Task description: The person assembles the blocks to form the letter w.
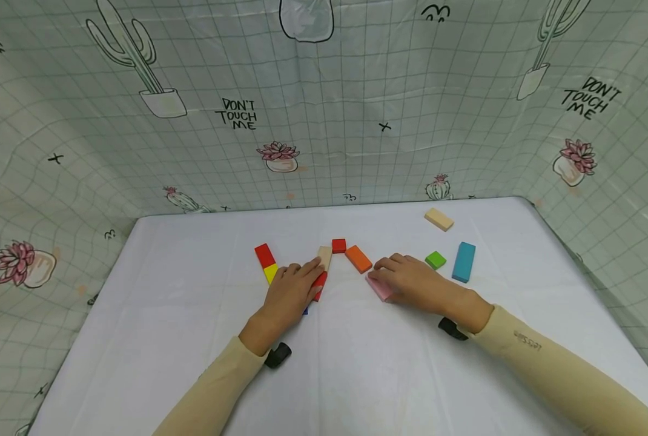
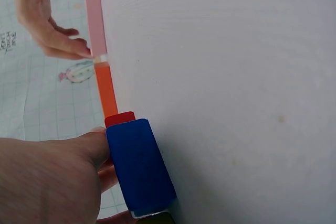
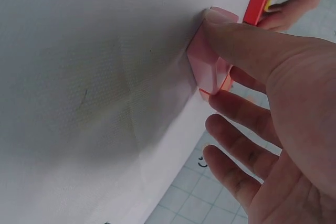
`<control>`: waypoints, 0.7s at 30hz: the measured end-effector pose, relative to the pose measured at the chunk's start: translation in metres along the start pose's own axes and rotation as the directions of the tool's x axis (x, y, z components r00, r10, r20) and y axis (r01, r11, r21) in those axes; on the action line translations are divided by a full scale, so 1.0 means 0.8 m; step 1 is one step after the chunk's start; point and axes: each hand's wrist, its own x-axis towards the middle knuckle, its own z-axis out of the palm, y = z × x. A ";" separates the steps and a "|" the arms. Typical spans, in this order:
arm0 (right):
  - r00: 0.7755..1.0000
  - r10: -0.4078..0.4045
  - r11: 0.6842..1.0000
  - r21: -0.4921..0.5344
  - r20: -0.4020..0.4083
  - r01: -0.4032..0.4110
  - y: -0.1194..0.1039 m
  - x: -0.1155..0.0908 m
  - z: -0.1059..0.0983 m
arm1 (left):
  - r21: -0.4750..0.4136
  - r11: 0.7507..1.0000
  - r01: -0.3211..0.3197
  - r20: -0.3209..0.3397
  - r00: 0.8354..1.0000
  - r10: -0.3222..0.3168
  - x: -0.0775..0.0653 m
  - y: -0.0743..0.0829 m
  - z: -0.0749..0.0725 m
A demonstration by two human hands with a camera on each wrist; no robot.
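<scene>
A pink block (image 1: pixel 380 287) lies on the table under my right hand (image 1: pixel 413 281), whose thumb and fingers pinch it at its ends. In the left wrist view the pink block (image 2: pixel 96 24) sits end to end with an orange block (image 2: pixel 106 90). My left hand (image 1: pixel 288 297) is over the left part of the row, thumb and forefinger on a long red block (image 1: pixel 320 284). Touching its far end is a plain wooden block (image 1: pixel 324 257). A blue block (image 2: pixel 142 166) stands beside the left thumb, mostly hidden from the head view.
A small red block (image 1: pixel 338 245) sits between the wooden and orange blocks. Left of the left hand lie a red block (image 1: pixel 265 256) and a yellow block (image 1: pixel 271 272). To the right are a green block (image 1: pixel 435 260), a teal block (image 1: pixel 463 262) and another wooden block (image 1: pixel 439 219).
</scene>
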 end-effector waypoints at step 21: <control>1.000 0.014 1.000 0.010 -0.028 -0.013 0.006 0.004 0.004 | 0.008 1.000 0.017 0.016 1.000 -0.017 0.002 0.002 0.000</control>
